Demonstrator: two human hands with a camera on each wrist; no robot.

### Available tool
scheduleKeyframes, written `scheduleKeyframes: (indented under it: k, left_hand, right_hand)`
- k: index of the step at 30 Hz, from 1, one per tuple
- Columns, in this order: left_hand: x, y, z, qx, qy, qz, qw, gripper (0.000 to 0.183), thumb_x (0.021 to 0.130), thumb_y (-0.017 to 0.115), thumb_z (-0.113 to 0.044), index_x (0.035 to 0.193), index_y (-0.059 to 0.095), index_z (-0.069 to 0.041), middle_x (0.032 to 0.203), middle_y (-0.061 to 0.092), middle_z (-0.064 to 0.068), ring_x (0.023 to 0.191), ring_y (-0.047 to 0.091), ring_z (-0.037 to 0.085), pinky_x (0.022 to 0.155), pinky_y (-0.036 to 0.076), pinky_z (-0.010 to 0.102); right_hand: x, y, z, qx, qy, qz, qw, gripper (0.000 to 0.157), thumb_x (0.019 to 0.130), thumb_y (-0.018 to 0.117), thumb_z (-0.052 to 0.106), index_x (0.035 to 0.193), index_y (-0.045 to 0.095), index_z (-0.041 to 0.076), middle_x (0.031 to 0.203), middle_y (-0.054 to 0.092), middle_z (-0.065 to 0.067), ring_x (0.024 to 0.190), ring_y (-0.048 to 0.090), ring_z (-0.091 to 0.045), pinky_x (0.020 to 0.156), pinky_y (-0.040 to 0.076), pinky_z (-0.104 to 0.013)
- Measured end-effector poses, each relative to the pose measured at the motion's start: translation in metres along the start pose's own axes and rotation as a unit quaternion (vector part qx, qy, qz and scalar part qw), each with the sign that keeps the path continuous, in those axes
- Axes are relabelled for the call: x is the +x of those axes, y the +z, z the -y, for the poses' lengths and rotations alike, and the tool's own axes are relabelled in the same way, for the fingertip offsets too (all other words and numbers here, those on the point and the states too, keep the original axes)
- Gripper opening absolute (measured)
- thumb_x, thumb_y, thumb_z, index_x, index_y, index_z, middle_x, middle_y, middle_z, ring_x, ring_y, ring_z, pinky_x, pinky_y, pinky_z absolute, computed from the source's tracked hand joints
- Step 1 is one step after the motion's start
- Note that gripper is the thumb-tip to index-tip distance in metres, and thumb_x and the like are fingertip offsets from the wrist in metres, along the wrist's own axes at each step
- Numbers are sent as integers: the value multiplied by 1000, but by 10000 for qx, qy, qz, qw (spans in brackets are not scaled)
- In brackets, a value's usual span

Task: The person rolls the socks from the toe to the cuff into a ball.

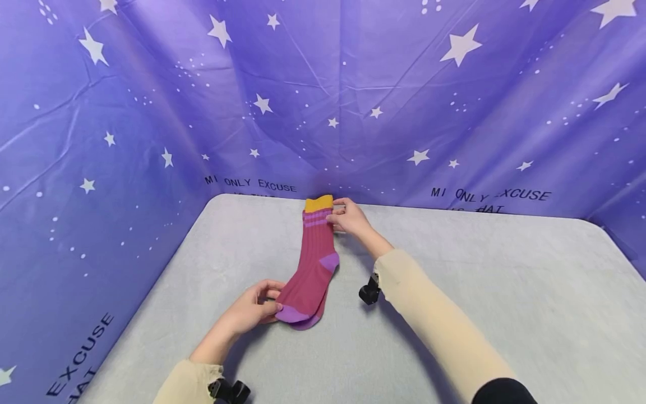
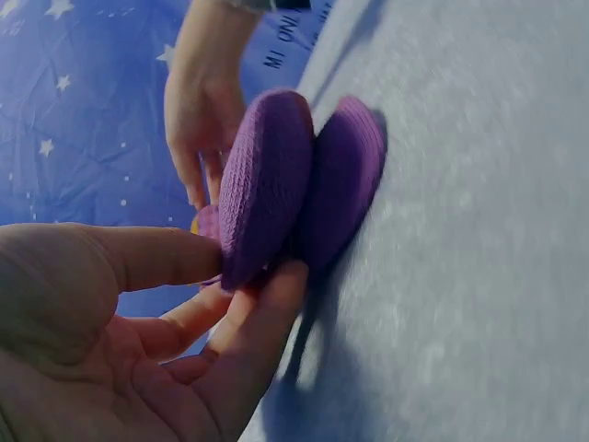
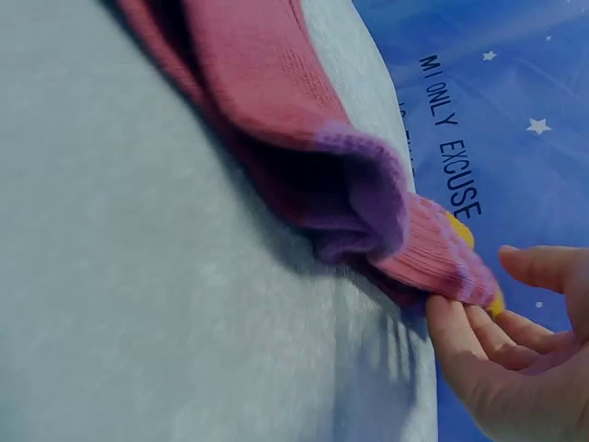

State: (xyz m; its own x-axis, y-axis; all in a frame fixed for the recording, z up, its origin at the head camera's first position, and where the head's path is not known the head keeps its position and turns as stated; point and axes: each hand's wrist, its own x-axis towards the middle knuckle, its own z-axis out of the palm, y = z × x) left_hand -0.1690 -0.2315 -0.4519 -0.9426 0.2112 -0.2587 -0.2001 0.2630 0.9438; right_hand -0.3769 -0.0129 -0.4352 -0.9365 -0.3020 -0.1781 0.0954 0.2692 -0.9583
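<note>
Maroon knit, ribbed: a pair of socks (image 1: 315, 241), one over the other, on the grey bench (image 1: 479, 292).

Head view: socks just to 6 o'clock of frame centre. Yellow cuff (image 1: 319, 204) at their 12 o'clock, by the bench's far edge; purple heel (image 1: 330, 261) at 3 o'clock; purple toe (image 1: 292, 314) at 6 to 7 o'clock. Left hand (image 1: 249, 308) at 8 o'clock of the socks, fingers at the toe. Right hand (image 1: 350, 216) at 1 o'clock, beside the cuff. Starred purple backdrop (image 1: 313, 84) rises beyond, at 12 o'clock.

Left wrist view: thumb and fingers grasp the upper sock's toe. Lower sock's toe (image 2: 345, 180) at 3 o'clock of it, its far side against the bench. Right hand seen at 11 o'clock.

Right wrist view: socks run from 11 o'clock towards 4 o'clock. Right hand at 4 o'clock; fingers loosely extended, tips touching the cuff end; thumb stands apart from the knit, no grip visible.
</note>
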Motion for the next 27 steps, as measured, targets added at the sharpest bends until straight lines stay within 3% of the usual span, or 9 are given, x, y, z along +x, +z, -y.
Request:
scheduleKeyframes:
  k: [3,7,13,16,20,24,27]
  left_hand:
    - [-4,1,-5,736,126,-423,9963,46,89,63,1,131,48,11,113,61,21,91,64,15,73,57,25]
    - [-11,-1,-10,1370,228,-901,9862,38,86,66,2,123,57,6,113,65,21,93,68,23,71,57,24]
    - [-13,-7,-9,1545,733,-745,9825,30,88,65,3,117,61,7,112,69,25,99,70,33,75,56,22]
    - [-13,-7,-6,1714,866,-611,9795,27,88,65,1,115,63,6,114,70,25,102,69,33,79,54,22]
    - [-12,-6,-4,1706,814,-400,9812,27,88,65,-2,115,64,4,117,67,26,96,67,27,74,53,23]
    - [-9,-3,-4,1563,731,-234,9847,30,89,65,-2,118,62,6,119,65,29,92,66,22,67,53,22]
    - [-6,0,-4,1430,671,-89,9874,32,89,65,-1,119,61,7,119,63,31,86,66,20,65,53,23]
  right_hand:
    - [-15,-6,-1,-55,-189,147,9997,53,95,62,5,143,42,-4,137,54,-27,118,62,-38,99,54,-42]
    - [-35,-6,-2,-248,-451,424,9978,48,95,62,4,138,46,-8,135,55,-28,118,62,-40,99,54,-43]
    - [-66,6,-3,-522,-894,1138,9881,38,94,63,4,129,55,-10,124,63,-26,105,67,-31,93,58,-37]
    - [-83,14,-6,-727,-1242,1614,9763,35,94,63,5,125,58,-9,117,67,-24,101,68,-24,90,57,-30]
    - [-105,25,-12,-958,-1771,2238,9536,30,94,63,4,120,60,-10,112,70,-23,102,70,-24,89,55,-22]
    - [-123,31,-18,-1292,-1928,2766,9325,24,92,65,1,115,63,-8,109,71,-21,98,71,-22,86,55,-18]
    - [-132,33,-22,-1876,-1942,2921,9175,24,88,71,2,111,67,-2,106,72,-15,95,69,-16,85,54,-16]
